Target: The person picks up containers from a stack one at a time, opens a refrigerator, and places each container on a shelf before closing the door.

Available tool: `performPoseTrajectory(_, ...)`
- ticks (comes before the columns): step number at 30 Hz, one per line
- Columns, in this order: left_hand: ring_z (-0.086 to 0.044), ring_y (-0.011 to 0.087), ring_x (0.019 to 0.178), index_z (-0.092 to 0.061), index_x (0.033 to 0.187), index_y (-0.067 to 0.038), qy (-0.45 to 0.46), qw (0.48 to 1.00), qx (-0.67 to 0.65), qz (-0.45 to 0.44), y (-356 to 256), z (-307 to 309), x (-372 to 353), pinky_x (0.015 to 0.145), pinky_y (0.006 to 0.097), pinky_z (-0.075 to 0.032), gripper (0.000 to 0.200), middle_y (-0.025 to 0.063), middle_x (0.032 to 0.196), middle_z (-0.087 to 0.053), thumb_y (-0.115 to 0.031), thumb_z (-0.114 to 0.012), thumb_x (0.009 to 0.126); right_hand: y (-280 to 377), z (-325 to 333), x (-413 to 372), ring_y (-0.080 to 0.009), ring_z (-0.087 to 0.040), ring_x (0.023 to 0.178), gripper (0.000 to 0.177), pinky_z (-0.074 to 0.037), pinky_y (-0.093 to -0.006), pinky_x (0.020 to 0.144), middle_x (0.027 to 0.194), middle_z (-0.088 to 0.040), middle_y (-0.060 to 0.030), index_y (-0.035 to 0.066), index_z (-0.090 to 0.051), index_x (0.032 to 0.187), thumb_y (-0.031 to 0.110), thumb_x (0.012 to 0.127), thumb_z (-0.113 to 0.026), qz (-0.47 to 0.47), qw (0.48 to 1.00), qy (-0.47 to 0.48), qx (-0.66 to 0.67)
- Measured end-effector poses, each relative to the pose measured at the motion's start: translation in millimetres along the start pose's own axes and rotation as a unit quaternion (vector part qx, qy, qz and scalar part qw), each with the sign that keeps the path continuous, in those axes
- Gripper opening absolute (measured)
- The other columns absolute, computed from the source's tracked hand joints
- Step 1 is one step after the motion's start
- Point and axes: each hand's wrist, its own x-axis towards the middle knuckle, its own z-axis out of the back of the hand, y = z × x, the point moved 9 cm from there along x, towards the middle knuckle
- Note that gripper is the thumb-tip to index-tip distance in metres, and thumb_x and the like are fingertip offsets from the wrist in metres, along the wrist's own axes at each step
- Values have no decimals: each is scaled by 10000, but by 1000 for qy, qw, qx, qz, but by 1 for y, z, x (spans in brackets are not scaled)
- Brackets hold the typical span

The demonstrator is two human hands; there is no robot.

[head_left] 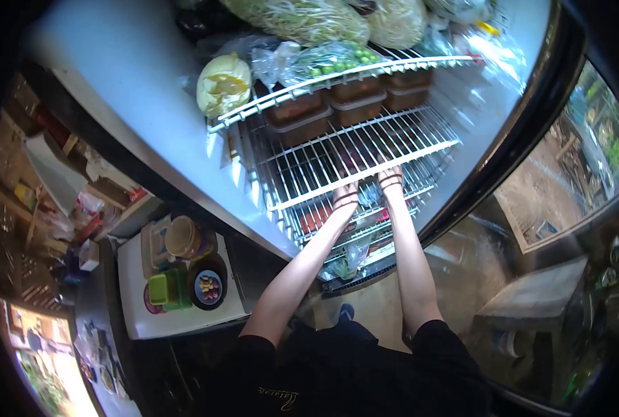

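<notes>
Both arms reach into an open fridge. My left hand (346, 195) is under the front edge of a white wire shelf (365, 149), and the shelf bars hide its fingertips. To its right, my right hand (391, 177) reaches below the same shelf edge, its fingers partly hidden too. Whether either hand holds anything cannot be made out. Dark bands show across both hands. Plastic containers (360, 110) with dark contents stand at the back of the wire shelf. Below the hands, packed items (315, 218) lie on a lower rack.
Bagged sprouts (309, 24), green round vegetables (334, 59) and a pale cabbage (224, 85) fill the upper shelf. At the left, a white counter (132, 278) holds containers and a blue bowl (208, 287). A wooden table (532, 288) stands at the right.
</notes>
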Motion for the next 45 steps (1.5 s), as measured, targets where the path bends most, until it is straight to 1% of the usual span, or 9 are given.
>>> performPoseTrajectory(3,-555,319,1177,-531,1259,11,-13,999,27,14,24,-2,16,966,409,-436,480,235,1253,-578,-385,-513,988,-8,-1,-6,-347,-615,825,241,-487,-492,793,862,-682,-161,34,-705,970,166,775,-649,-362,859,17,362)
performPoseTrajectory(6,-586,343,1116,-564,1200,21,-8,994,108,13,31,-7,23,920,428,-459,476,252,1186,-603,-396,-521,974,33,18,-9,-241,-602,719,65,-499,-448,705,797,-645,-62,77,-646,806,120,789,-600,186,969,26,-157)
performPoseTrajectory(7,-596,351,1095,-575,1181,24,-7,990,138,11,34,-7,26,904,435,-467,476,258,1163,-612,-399,-524,969,-5,16,-7,-228,-603,712,74,-502,-417,707,781,-628,-41,91,-654,819,132,821,-592,31,995,61,79)
performPoseTrajectory(11,-637,382,1013,-618,1103,37,-5,977,214,14,48,-7,35,842,461,-499,482,281,1073,-645,-413,-536,950,33,24,4,-289,-633,747,117,-517,-418,760,759,-691,-88,74,-721,747,92,744,-605,149,975,28,-162)
performPoseTrajectory(14,-651,424,934,-626,1106,50,-28,968,230,100,40,8,9,808,463,-518,530,275,1007,-661,-430,-593,883,-9,28,-14,-163,-644,794,211,-543,-283,668,863,-663,-121,-90,-578,1033,74,908,-620,-219,884,-66,407)
performPoseTrajectory(18,-610,174,1076,-490,1354,-16,159,982,-102,-13,-37,30,-109,896,316,-498,452,103,1178,-652,-205,-616,964,127,110,-66,-196,-639,934,249,-554,-308,754,1121,-647,-162,-49,-583,1110,135,949,-629,-281,900,-175,283)
performPoseTrajectory(28,-669,110,759,-677,1098,15,-9,993,-114,4,-101,313,-281,690,254,-543,295,63,830,-707,-243,-617,968,308,-3,-278,-56,-487,645,188,-390,-185,521,897,-569,-79,39,-515,1140,187,1038,-457,-240,820,270,444)
performPoseTrajectory(33,-609,91,612,-686,1004,17,-219,955,-95,-176,-89,502,-315,578,230,-478,415,61,724,-676,-351,-494,1020,415,-83,-274,-65,-484,597,205,-377,-190,504,899,-592,-92,43,-524,1180,177,1037,-463,-91,791,360,487)
performPoseTrajectory(45,-675,290,855,-681,1016,31,-523,817,243,8,27,833,-298,802,398,-517,477,144,872,-707,-429,-613,910,658,-249,-271,-78,-565,723,261,-459,-213,595,991,-642,-67,25,-548,1233,160,1010,-536,-4,800,438,410)
